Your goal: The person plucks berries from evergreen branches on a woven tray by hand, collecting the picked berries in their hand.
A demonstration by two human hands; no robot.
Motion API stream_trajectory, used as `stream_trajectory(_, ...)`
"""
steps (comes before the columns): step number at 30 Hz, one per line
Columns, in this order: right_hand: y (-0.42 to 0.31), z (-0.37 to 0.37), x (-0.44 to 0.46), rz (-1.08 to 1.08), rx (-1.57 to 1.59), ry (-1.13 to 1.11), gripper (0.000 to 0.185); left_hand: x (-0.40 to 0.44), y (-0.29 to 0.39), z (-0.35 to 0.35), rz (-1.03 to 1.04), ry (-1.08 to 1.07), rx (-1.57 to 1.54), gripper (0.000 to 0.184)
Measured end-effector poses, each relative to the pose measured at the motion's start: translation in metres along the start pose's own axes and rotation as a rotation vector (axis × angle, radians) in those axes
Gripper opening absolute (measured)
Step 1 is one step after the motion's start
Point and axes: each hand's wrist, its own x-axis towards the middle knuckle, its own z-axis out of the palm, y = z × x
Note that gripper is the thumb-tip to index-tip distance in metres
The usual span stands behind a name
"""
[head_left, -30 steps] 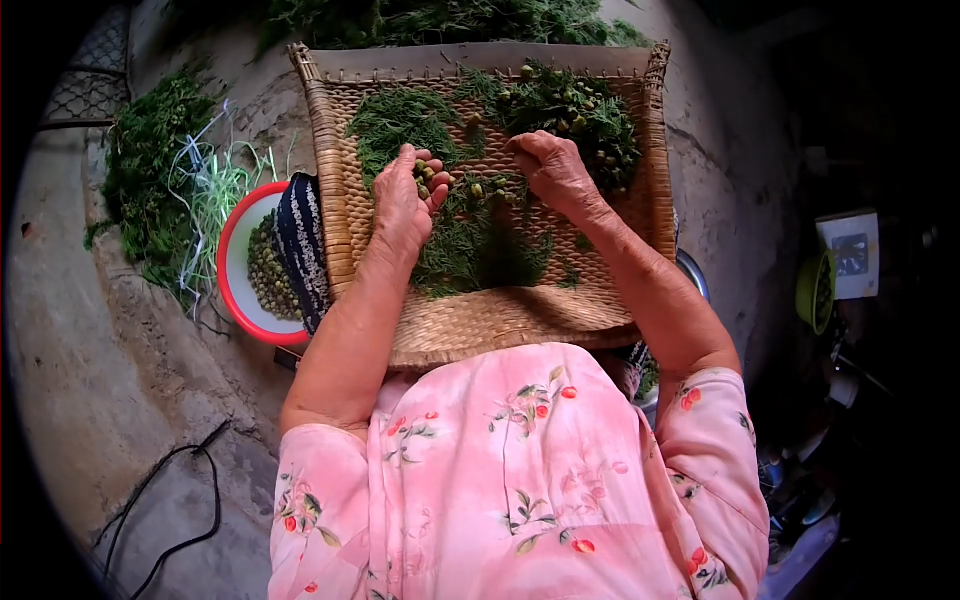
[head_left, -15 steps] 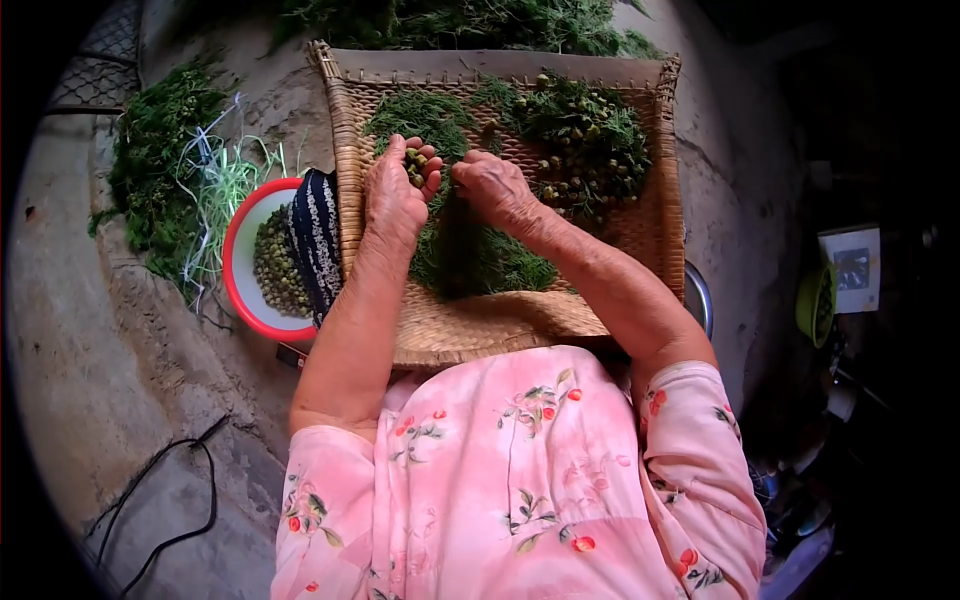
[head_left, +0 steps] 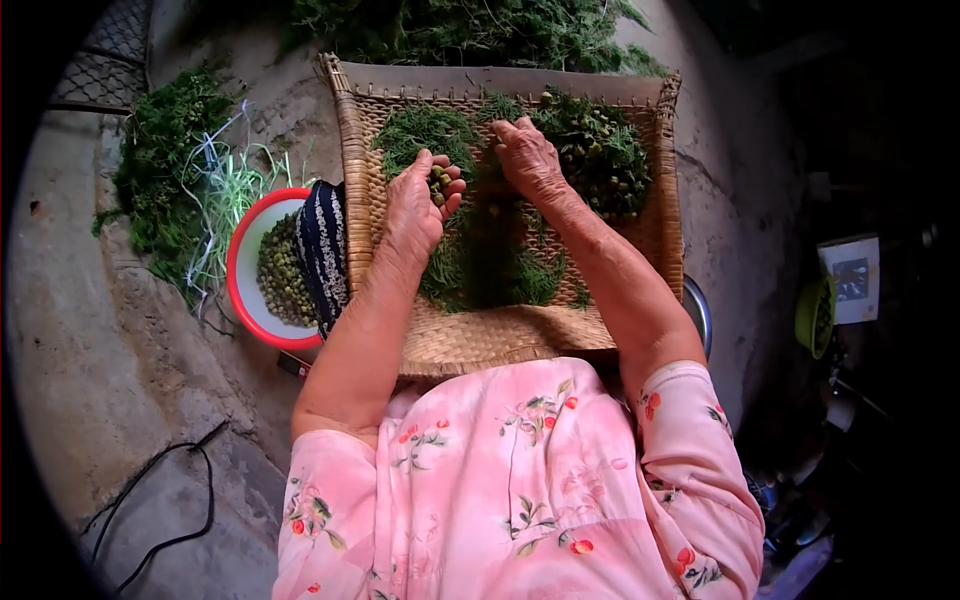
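My left hand [head_left: 424, 196] is cupped around several small green-brown cones [head_left: 438, 184], above the left part of a woven wicker tray [head_left: 480, 335]. My right hand [head_left: 528, 158] is over the tray's upper middle, its fingertips pressed together near green sprigs; what they hold, if anything, is too small to make out. Just right of it lies a heap of sprigs with cones [head_left: 605, 160]. Feathery green sprigs [head_left: 428, 133] lie at the tray's upper left, and more [head_left: 535, 280] lie in shadow nearer my body.
A red-rimmed white basin [head_left: 236, 270] of cones stands left of the tray, a dark patterned cloth [head_left: 322, 250] over its edge. Green branches [head_left: 175, 150] and pale plastic strings [head_left: 235, 190] lie farther left. More branches [head_left: 460, 35] lie beyond the tray. A black cable [head_left: 210, 490] crosses the floor.
My right hand went left toward my left hand, then moved back right and away to the tray's upper middle. My left hand stays cupped around the cones.
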Motion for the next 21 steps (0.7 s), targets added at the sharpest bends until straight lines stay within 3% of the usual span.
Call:
stream_trajectory(4, -0.001, 0.002, -0.004, 0.034, 0.037, 0.020, 0.012, 0.000, -0.007, -0.001, -0.012, 0.015, -0.005, 0.032)
stream_trajectory(7, -0.017, -0.008, -0.014, -0.098, 0.329, 0.062, 0.014, 0.002, -0.010, 0.000, -0.045, 0.020, -0.051, 0.034)
stream_trajectory(8, -0.023, -0.012, -0.016, -0.178, 0.449, 0.037, 0.016, 0.000, -0.010, 0.003, -0.064, 0.022, -0.089, 0.036)
stream_trajectory(9, -0.032, -0.025, -0.018, -0.161, 0.624, -0.127, 0.019, -0.003, -0.008, 0.006, -0.064, 0.017, -0.089, 0.036)
stream_trajectory(11, -0.042, -0.037, -0.017, -0.146, 0.677, -0.154, 0.023, -0.007, -0.003, 0.012, -0.080, -0.004, -0.224, 0.035)
stream_trajectory(14, -0.017, -0.026, 0.005, -0.320, 0.187, 0.179, 0.031, -0.001, -0.001, 0.000, -0.055, -0.030, -0.158, 0.036)
stream_trajectory(15, -0.009, -0.031, 0.015, -0.239, 0.019, 0.063, 0.041, -0.001, 0.000, 0.000, -0.055, -0.044, -0.113, 0.036)
stream_trajectory(17, 0.011, -0.022, 0.028, -0.099, -0.307, 0.095, 0.058, -0.001, -0.001, -0.001, -0.048, -0.031, -0.106, 0.035)
stream_trajectory(19, 0.020, -0.026, 0.035, 0.023, -0.342, -0.086, 0.068, -0.003, -0.001, 0.001, -0.028, -0.033, -0.068, 0.035)
stream_trajectory(21, 0.029, -0.016, 0.031, -0.024, -0.284, -0.077, 0.064, -0.006, 0.000, 0.002, -0.027, -0.029, -0.058, 0.035)
